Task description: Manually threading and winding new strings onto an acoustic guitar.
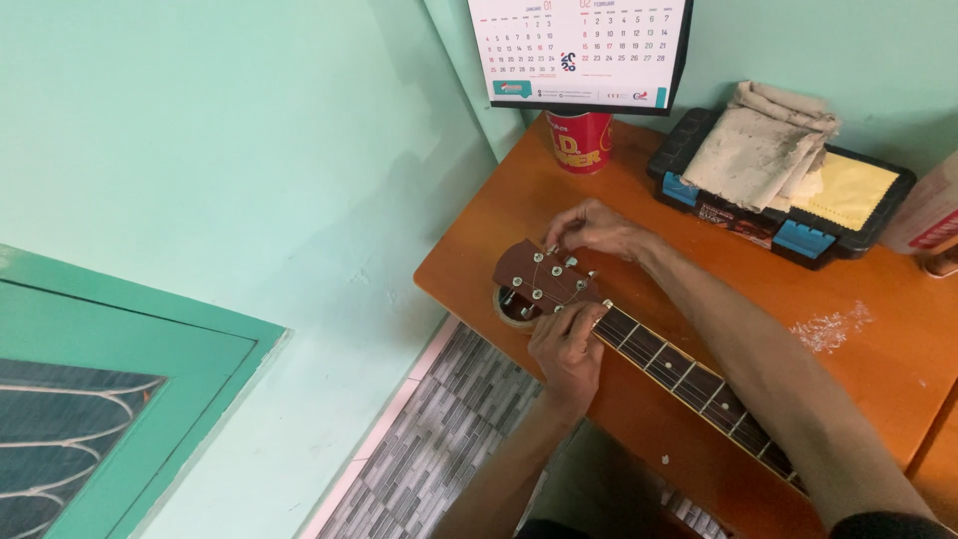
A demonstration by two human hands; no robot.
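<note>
A guitar lies across an orange wooden table (858, 329), its brown headstock (537, 277) pointing toward the table's left corner and resting over a roll of tape (511, 311). My left hand (567, 344) wraps around the neck (689, 377) just below the headstock, fingers on the strings at the nut. My right hand (591, 228) reaches over the far side of the headstock and pinches a tuning peg there. The silver tuner posts show on the headstock face.
A red can (581, 142) stands at the table's back corner under a hanging wall calendar (579, 50). A black and blue tool case (788, 205) carries a dirty cloth (763, 145) and a yellow cloth. White dust (830, 327) lies near the right. Patterned floor lies below.
</note>
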